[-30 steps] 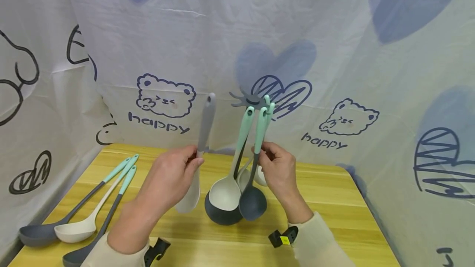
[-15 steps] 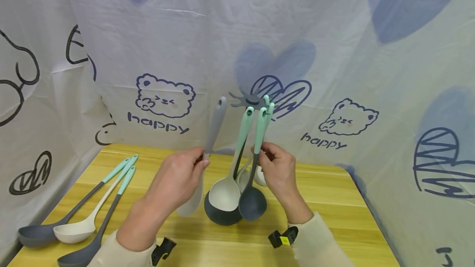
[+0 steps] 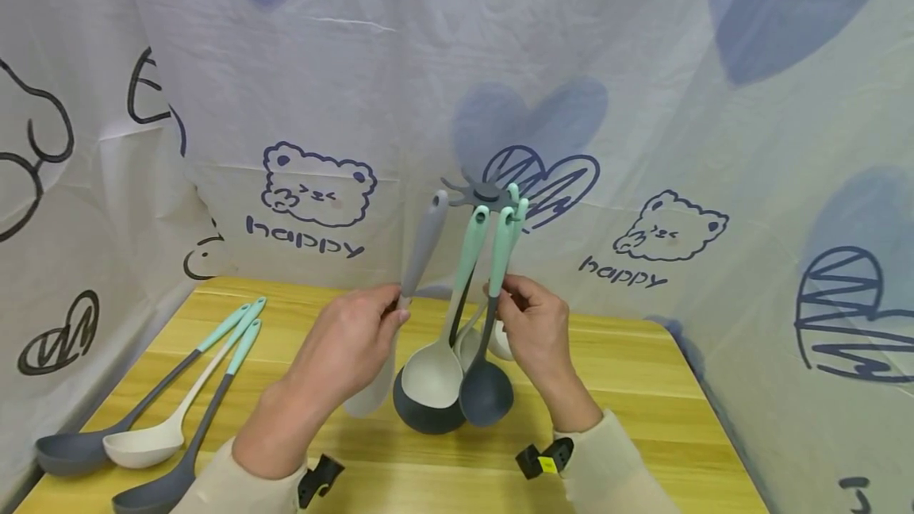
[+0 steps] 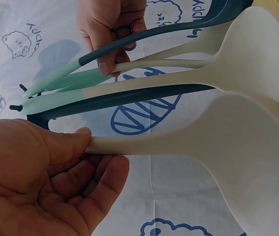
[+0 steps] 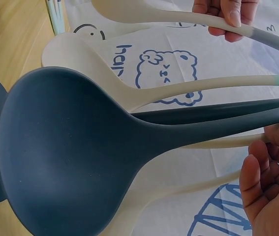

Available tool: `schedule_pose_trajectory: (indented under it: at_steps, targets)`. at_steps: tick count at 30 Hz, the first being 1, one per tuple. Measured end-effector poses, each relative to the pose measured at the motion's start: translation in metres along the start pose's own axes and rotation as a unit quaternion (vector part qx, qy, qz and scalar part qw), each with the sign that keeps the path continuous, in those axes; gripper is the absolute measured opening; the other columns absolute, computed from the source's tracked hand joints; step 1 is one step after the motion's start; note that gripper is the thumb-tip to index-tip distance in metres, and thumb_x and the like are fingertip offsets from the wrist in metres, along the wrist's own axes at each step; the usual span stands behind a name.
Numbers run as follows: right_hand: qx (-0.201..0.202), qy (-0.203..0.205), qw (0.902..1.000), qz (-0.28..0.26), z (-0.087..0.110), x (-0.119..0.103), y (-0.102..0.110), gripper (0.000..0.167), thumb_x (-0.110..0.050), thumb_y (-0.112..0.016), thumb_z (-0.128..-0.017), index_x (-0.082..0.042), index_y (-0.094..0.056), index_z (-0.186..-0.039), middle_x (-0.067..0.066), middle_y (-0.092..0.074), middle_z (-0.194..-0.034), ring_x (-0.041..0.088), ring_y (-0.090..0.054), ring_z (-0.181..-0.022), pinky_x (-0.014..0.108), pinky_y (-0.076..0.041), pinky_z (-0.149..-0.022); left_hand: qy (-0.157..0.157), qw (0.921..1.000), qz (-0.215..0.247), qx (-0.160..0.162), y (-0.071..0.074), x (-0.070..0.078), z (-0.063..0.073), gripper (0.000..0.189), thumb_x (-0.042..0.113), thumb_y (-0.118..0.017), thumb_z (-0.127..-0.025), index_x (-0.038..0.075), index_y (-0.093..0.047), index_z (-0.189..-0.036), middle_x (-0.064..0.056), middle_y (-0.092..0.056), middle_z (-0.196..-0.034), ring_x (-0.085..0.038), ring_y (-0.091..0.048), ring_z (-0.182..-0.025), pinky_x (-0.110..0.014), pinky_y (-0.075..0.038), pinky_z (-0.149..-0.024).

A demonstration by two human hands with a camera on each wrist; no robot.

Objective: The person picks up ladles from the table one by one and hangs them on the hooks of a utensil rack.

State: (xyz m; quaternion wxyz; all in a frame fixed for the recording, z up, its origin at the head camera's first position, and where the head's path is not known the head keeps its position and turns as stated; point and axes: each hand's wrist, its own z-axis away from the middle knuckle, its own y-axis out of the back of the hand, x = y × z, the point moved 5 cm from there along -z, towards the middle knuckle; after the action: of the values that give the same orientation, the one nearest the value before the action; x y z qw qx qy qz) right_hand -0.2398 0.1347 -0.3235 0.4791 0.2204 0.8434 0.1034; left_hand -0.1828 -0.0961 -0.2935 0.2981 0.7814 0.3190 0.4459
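My left hand [image 3: 357, 339] pinches a ladle with a grey handle [image 3: 426, 240] and a cream bowl [image 4: 257, 167], held tilted left of a dark utensil stand [image 3: 488, 193] with hooked arms. From the stand hang several mint-handled ladles, among them a cream ladle [image 3: 432, 373] and a dark ladle [image 3: 488, 393] in front. On the stand's right side, my right hand [image 3: 537, 327] pinches a cream ladle stem [image 5: 228, 142] behind the dark ladle. Its mint handle is partly covered by the dark one. The grey handle's top is close to the stand's left hooks; whether they touch, I cannot tell.
Three mint-handled ladles lie side by side at the table's left: a dark one [image 3: 82, 450], a cream one [image 3: 146, 444] and another dark one [image 3: 160, 490]. The stand's round dark base [image 3: 428, 417] rests on the wooden table [image 3: 643, 419]. A printed cloth [image 3: 400, 101] hangs behind.
My left hand has moved right with the grey-handled ladle, whose handle top has come nearer the stand and tilts more to the right. The right hand has stayed in place.
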Motion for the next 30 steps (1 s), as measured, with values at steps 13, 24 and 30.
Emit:
schedule_pose_trajectory:
  at_steps: [13,24,30]
  targets:
    - [-0.001,-0.005,1.0000,0.005,0.000,0.000,0.000,0.016,-0.007,-0.069,-0.101,-0.009,-0.083,-0.107,0.009,-0.079,-0.084,0.014,-0.069,-0.065,0.022,-0.053,-0.056,-0.016,0.9998,-0.013,0.007,-0.003,-0.002,-0.007,0.019,0.012,-0.067,-0.104,0.012,-0.064,-0.085,0.001,-0.058,-0.072,-0.017,-0.051,-0.066,-0.032,-0.046,-0.061]
    - [0.001,-0.005,1.0000,0.004,0.000,0.000,0.000,0.017,-0.004,-0.067,-0.100,-0.009,-0.083,-0.105,0.009,-0.078,-0.082,0.020,-0.068,-0.064,0.022,-0.052,-0.056,-0.020,0.9996,-0.018,0.004,-0.008,-0.005,-0.013,0.016,0.012,-0.068,-0.104,0.011,-0.066,-0.088,0.001,-0.060,-0.074,-0.017,-0.052,-0.068,-0.033,-0.047,-0.063]
    - [0.000,-0.008,1.0000,0.005,0.000,0.000,0.000,0.017,-0.005,-0.068,-0.100,-0.010,-0.084,-0.105,0.008,-0.077,-0.081,0.019,-0.067,-0.064,0.022,-0.053,-0.057,-0.027,0.9995,-0.017,0.000,-0.013,-0.007,-0.018,0.017,0.013,-0.068,-0.104,0.012,-0.065,-0.087,0.002,-0.060,-0.076,-0.017,-0.052,-0.069,-0.032,-0.047,-0.063]
